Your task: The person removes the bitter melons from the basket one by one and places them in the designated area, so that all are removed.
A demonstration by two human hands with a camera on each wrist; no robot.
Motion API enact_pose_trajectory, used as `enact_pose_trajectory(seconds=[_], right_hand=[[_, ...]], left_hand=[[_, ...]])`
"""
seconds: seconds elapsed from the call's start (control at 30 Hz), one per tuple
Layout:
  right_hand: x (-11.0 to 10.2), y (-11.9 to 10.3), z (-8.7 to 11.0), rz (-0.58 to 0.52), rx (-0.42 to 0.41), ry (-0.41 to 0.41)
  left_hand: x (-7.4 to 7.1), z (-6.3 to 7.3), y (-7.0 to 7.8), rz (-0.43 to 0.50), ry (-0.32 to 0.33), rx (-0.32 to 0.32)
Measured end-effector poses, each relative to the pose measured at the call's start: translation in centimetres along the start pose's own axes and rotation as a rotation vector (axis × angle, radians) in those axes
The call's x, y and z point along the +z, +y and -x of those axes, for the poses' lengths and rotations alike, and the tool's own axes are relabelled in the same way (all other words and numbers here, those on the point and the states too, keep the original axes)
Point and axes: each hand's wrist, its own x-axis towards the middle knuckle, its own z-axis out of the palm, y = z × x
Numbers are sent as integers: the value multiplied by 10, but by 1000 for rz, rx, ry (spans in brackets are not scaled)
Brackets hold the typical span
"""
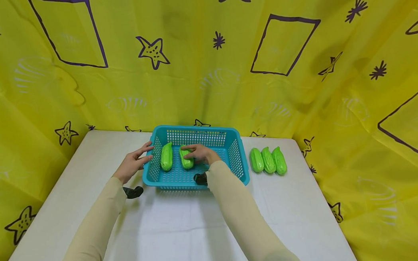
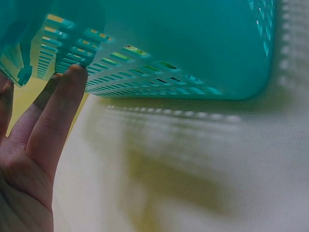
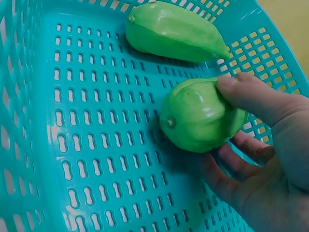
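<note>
A teal plastic basket with perforated walls stands on the white table. Inside it, my right hand holds a plump green gourd, with the thumb on top and fingers along the side. To its left lies another such gourd, untouched on the basket floor. My left hand is at the basket's left end. Its fingers are extended against the outside of the perforated wall. Part of the held gourd is hidden behind the right hand.
Three more green gourds lie side by side on the white table, right of the basket. A yellow patterned curtain hangs behind and on both sides. Dark wrist devices show beneath both wrists.
</note>
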Motion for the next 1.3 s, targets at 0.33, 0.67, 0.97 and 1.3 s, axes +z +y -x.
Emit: enact_pose_trajectory(seconds=[0.33, 0.67, 0.97, 1.3], right_hand=[[-3, 6, -4, -13, 7, -15], [-7, 8, -2, 3, 18, -21], [-12, 10, 1, 19, 1, 21], [-18, 9, 4, 20, -25, 14]], left_hand=[[0, 0, 0, -19, 7, -8], [1, 0, 1, -24, 10, -16], [1, 0, 2, -20, 9, -22], [1, 2, 1, 12, 6, -8]])
